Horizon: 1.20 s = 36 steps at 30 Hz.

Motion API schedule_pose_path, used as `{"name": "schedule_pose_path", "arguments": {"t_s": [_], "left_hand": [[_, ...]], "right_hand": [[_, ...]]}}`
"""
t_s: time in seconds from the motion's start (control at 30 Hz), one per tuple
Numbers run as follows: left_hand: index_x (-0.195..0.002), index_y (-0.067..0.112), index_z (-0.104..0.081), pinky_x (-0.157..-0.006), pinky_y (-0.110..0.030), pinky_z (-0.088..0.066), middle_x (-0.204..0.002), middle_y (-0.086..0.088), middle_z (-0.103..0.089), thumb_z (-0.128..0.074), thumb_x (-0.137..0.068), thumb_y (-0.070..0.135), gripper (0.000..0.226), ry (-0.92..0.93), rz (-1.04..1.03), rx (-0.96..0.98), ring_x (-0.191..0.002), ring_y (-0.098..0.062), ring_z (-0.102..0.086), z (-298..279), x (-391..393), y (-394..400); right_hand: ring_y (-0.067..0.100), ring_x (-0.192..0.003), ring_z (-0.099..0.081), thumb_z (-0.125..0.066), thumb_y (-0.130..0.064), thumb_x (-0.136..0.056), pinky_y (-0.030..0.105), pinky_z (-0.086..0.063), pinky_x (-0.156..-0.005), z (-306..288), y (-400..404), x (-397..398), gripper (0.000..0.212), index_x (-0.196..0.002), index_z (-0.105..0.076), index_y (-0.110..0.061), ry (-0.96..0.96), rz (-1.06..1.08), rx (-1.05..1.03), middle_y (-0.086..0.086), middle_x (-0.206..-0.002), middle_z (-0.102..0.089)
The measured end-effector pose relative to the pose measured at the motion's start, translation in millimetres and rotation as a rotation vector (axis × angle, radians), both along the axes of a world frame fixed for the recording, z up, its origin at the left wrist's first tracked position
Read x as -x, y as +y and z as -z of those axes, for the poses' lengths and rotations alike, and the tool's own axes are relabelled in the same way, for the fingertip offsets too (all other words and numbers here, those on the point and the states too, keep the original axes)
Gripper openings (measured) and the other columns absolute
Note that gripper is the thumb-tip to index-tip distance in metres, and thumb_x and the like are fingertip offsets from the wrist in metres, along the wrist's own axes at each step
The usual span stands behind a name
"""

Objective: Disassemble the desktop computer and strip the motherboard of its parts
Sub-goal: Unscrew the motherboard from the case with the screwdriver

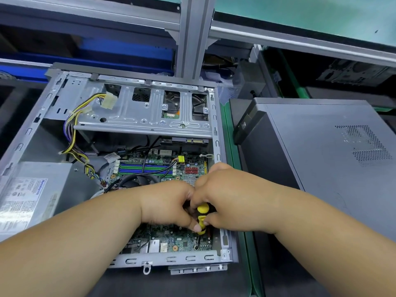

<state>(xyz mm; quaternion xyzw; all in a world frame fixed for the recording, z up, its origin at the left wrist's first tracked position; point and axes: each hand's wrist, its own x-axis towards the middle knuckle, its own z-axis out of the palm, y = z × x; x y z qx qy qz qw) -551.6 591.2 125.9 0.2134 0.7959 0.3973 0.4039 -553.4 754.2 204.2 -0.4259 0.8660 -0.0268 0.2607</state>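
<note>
Gripping a yellow-and-black screwdriver [202,217] together, both hands meet over the open desktop computer case [128,259], which lies on its side on the dark bench [192,284] near its front edge. The left hand [169,205] curls its fingers round the handle from one side, thumb tip pressed low on it; the right hand [227,202] wraps round it from the other side, fingers bent. The tool stands roughly upright over the green motherboard [171,241], toward the case's right wall; its tip is hidden. Past the hands, blue and green memory slots [145,169] run across the board, with a black round cooler [137,181] partly hidden by the left wrist. At the case's left sits a grey power supply [27,198] with a printed label, and a bundle of yellow, purple and black wires [71,133] climbs from it to the metal drive cage [145,112] at the case's far side. To the right, across a green strip, a second closed grey computer case [321,151] lies. Beyond both rises a grey aluminium frame post [194,37].
</note>
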Motion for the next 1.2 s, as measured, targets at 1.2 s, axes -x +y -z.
{"name": "schedule_pose_path", "arguments": {"t_s": [1.2], "left_hand": [[-0.091, 0.013, -0.072, -0.076, -0.03, -0.05, -0.087, -0.005, -0.071, -0.08, -0.077, 0.027, 0.021, 0.02, 0.014, -0.004, -0.072, -0.009, -0.057, 0.9, -1.0, -0.4]], "right_hand": [[0.013, -0.096, -0.053, -0.066, -0.032, -0.088, 0.03, -0.021, -0.105, 1.1, 1.3, -2.6, 0.027, -0.115, -0.068, -0.034, 0.007, 0.0, 0.013, -0.011, -0.095, -0.056]]}}
